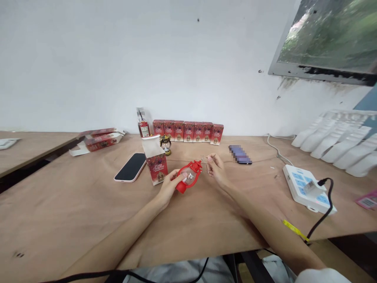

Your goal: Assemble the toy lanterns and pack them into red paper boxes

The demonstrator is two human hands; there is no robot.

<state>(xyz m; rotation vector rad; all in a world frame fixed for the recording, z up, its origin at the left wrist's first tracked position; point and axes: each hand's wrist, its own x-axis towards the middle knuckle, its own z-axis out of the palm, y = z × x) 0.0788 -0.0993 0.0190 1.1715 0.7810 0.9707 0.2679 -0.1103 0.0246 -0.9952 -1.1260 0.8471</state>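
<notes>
My left hand [170, 183] is wrapped around the body of a small red toy lantern [190, 176], which lies tilted with its top pointing right. Its middle is clear, with a white shape inside. Just right of the lantern's top, my right hand [216, 169] pinches a thin metal ring [204, 158]; whether the ring is joined to the lantern is too small to tell. Close behind my left hand stands an open red printed box [157, 168] with its white flap up. A black and gold lantern [165, 144] stands behind that box.
Several closed red boxes [188, 132] line the wall, beside a bottle [143, 125]. Phones lie left [131, 167] and right [240, 154]. A torn-open carton [101, 142] is farther left. A power strip [308, 188] with cables and white plastic pieces [332, 145] sit right.
</notes>
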